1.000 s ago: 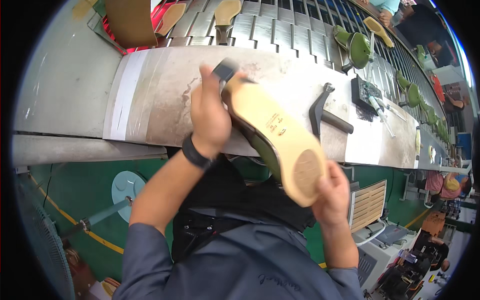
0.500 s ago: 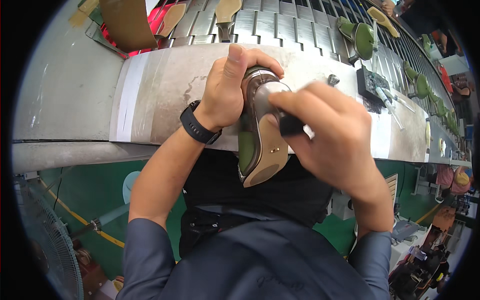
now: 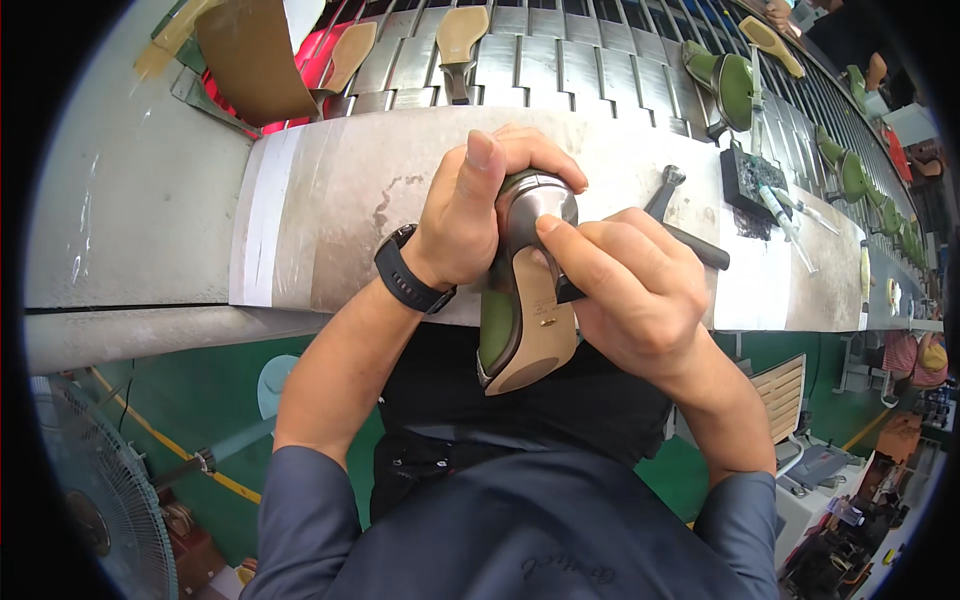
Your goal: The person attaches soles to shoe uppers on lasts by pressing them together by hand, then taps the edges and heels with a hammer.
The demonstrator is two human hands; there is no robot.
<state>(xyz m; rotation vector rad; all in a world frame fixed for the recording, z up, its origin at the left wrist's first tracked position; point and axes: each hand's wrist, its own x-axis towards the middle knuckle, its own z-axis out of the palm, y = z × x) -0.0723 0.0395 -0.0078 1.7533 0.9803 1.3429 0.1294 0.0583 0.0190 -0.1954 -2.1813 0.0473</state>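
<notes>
A green high-heeled shoe (image 3: pixel 497 325) is held sole up over the bench's near edge, its toe toward my body. The tan sole (image 3: pixel 545 350) faces me, and the shiny grey heel (image 3: pixel 527 215) rises from the back part. My left hand (image 3: pixel 460 205) wraps round the heel end, thumb raised along its side. With closed fingers my right hand (image 3: pixel 640 285) pinches the heel, the index finger on its grey surface. A black end (image 3: pixel 568 291) of the heel shows by those fingers. Beside my right hand a hammer (image 3: pixel 697 246) lies on the bench.
Beyond the bench (image 3: pixel 335 215) runs a slatted metal conveyor (image 3: pixel 545 60) with upturned shoes and green shoes (image 3: pixel 735 90). A black block (image 3: pixel 750 180) with syringes (image 3: pixel 785 225) stands at right. Brown sheet (image 3: pixel 255 65) stands far left; a fan (image 3: pixel 100 500) is lower left.
My right hand has drawn down and left, its blur gone, with the fingers closer on the heel. The hammer's handle has come into sight. My left hand keeps its hold on the shoe.
</notes>
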